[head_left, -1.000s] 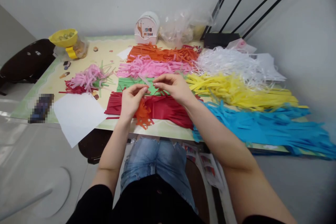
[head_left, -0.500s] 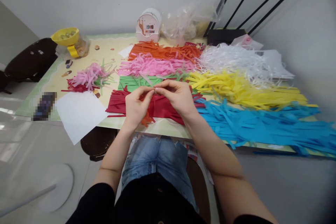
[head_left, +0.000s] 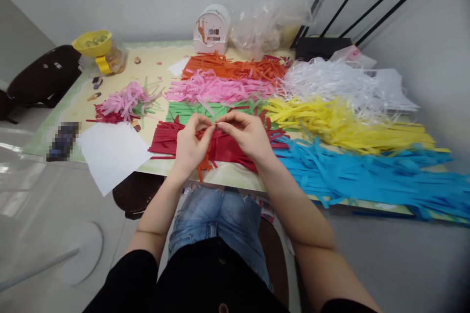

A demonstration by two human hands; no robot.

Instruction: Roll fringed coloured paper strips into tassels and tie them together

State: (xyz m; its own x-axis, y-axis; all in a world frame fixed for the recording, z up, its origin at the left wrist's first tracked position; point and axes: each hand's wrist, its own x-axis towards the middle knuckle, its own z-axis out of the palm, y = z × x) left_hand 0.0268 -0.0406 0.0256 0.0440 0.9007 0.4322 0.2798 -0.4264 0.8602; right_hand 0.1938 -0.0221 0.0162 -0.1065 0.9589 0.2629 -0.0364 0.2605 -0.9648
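My left hand (head_left: pixel 191 145) is closed round a small bundle of orange paper strips (head_left: pixel 204 160), whose ends hang out below the palm. My right hand (head_left: pixel 246 133) meets it fingertip to fingertip, pinching a thin strip at the top of the bundle. Both hands hover over the red paper strips (head_left: pixel 223 146) at the table's near edge. Behind them lie rows of green strips (head_left: pixel 183 112), pink strips (head_left: pixel 216 89) and orange strips (head_left: pixel 235 67).
Yellow strips (head_left: pixel 341 124), blue strips (head_left: pixel 367 176) and white strips (head_left: pixel 330 80) fill the right side. A white sheet (head_left: pixel 112 152), a mixed pink pile (head_left: pixel 123 105), a yellow bowl (head_left: pixel 91 43), a white box (head_left: pixel 211 27) and plastic bags (head_left: pixel 268 29) stand left and back.
My hands have come together: the right fingers now pinch at the top of the orange bundle, which sits deeper in the left hand. The view has shifted slightly.
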